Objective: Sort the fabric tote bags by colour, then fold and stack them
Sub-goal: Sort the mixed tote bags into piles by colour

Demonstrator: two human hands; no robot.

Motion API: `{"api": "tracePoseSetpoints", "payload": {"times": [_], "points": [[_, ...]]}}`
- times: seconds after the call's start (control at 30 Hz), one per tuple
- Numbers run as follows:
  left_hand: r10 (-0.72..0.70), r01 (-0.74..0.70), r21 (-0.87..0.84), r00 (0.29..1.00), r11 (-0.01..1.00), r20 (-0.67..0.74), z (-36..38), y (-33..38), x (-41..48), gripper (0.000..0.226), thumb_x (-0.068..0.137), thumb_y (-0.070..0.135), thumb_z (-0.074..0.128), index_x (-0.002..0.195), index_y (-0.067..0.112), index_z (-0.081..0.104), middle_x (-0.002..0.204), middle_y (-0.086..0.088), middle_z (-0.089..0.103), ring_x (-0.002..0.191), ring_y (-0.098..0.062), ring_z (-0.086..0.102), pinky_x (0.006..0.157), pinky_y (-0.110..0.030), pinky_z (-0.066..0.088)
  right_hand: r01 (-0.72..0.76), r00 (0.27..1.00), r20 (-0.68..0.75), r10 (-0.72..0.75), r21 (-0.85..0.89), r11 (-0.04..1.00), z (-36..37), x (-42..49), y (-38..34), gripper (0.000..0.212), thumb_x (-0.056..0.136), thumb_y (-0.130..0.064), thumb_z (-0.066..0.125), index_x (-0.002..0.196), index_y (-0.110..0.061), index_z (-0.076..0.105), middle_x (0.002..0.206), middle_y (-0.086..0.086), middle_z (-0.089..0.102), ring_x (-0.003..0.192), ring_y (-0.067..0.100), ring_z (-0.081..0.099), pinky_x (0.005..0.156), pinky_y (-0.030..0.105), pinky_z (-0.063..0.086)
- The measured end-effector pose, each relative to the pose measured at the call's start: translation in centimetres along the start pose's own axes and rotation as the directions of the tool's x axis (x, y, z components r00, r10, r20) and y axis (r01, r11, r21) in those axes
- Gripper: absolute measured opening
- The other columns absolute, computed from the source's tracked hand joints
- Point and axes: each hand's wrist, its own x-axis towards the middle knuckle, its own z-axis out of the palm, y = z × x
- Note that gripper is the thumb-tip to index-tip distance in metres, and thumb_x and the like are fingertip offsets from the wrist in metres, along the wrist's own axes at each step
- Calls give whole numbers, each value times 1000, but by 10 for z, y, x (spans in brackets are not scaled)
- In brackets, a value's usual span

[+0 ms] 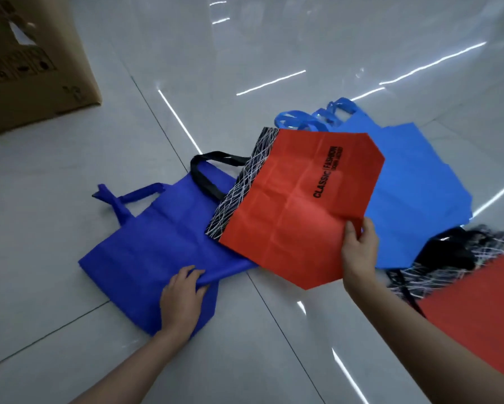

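- Beneath the held red bag [297, 217], the tiled floor [245, 53] is used as the work surface, and the bags are spread on it so that colours can be compared.
- Far to the upper left of the held red bag, a cardboard box [26, 68] is stood well apart from the bags; its role cannot be told.
- Behind and to the right of the held red bag, the light blue bags [414, 199] are laid overlapping, which is judged to be a colour pile already begun.
- Left of the held red bag, and partly under its patterned edge, the dark blue bag [146, 243] is laid flat, apart from the lighter blue.
- The held red bag itself is raised off the floor and tilted, with its black handle [207, 176] over the dark blue bag; it is judged to be on its way to its own colour.
- To the lower right of the held red bag, a second red bag [484, 322] is cut by the frame edge and is probably where the held one belongs.
- At the held red bag's near right edge, the right grip [358, 255] is clamped on the fabric, thumb on top and fingers underneath.
- To the lower left of the held red bag, the left grip [182, 295] is closed on the dark blue bag's near edge, with a fold bunched under the fingers, seemingly to stop it being dragged along.
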Motion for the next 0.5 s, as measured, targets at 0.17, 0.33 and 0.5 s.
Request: {"api": "tracePoseSetpoints", "payload": {"times": [0.17,0.33,0.5], "points": [[168,-180,-300,984,937,-64,-14,26,-16,37,85,25,65,119,11,63,126,3,58,115,-16,54,93,-27,42,29,999,-44,-28,31,999,-49,19,13,14,98,-8,44,104,-4,57,97,6,55,91,16,49,80,26,36],[389,-407,-245,913,880,-121,-10,83,-35,36,88,22,61,123,13,61,126,3,60,115,-16,55,95,-25,41,42,997,-68,-32,158,987,-121,39,19,12,97,-6,44,96,-13,54,91,4,56,76,7,49,72,18,41],[453,-443,-166,891,881,23,26,142,-65,49,94,38,48,136,13,48,143,1,44,129,-17,44,104,-31,36,-40,979,-190,77,193,980,-216,38,62,16,96,-5,47,107,-10,58,91,-4,59,74,-4,50,71,12,42]]}}
